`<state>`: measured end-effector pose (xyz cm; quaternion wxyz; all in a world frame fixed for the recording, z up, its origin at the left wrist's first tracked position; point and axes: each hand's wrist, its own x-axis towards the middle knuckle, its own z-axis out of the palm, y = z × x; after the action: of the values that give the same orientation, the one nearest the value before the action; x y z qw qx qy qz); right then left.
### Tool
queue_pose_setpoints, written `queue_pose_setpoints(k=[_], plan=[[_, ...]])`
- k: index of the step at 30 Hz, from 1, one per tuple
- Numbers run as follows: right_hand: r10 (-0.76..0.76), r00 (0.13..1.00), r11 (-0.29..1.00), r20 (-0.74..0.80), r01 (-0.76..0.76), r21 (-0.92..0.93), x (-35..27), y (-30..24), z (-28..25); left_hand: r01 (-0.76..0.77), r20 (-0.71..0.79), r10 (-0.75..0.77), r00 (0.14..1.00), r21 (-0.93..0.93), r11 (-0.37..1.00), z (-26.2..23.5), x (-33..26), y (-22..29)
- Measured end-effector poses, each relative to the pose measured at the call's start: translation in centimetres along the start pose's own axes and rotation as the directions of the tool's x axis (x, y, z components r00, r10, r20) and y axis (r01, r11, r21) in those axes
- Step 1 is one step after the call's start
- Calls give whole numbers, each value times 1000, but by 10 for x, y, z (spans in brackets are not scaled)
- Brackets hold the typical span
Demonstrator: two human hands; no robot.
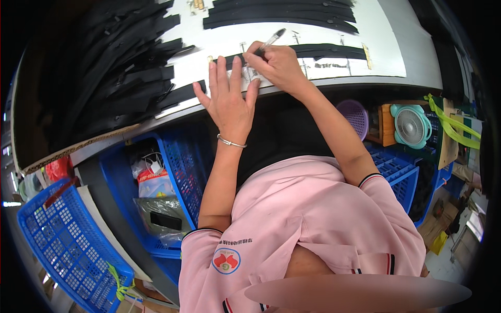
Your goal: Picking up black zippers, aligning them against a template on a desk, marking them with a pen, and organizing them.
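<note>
My left hand (229, 101) lies flat with its fingers spread, the fingertips pressing on a long black fabric strip (329, 51) on the white work surface (386, 47). Close beside it, my right hand (279, 68) grips a pen (275, 36), whose dark cap end points up and away. The pen's tip is hidden behind the fingers, near the strip. Between the hands a small whitish piece (251, 73) lies on the surface; its kind I cannot make out. Dark marks are drawn on the white surface around the strip.
Black strips (130, 57) are heaped at the left, and more black strips (279, 14) lie farther back. Below the table edge stand a blue crate (117, 172) with bags and a phone, another blue basket (68, 245), a purple basket (354, 117) and a teal fan (412, 126).
</note>
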<state>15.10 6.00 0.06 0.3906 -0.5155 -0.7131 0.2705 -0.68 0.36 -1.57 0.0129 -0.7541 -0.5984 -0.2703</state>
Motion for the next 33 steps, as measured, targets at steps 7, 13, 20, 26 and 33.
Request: queue_pose_setpoints(k=[7,13,20,26,33], plan=[[133,979,933,-153,-71,352,-10,-4,-44,7,-3,-7,1000,41,999,0,-2,-2],[228,935,969,-270,-189,161,-14,30,-83,-4,-9,4,1000,67,998,1,-2,-3],[197,952,979,-235,-179,96,-16,39,-80,9,20,-10,1000,57,998,-2,-2,0],[93,967,994,-238,-103,-29,-16,48,-77,10,-5,-9,1000,38,999,-2,-1,2],[82,972,989,-221,-107,-104,-14,43,-78,-131,-77,112,991,-327,936,6,30,48]])
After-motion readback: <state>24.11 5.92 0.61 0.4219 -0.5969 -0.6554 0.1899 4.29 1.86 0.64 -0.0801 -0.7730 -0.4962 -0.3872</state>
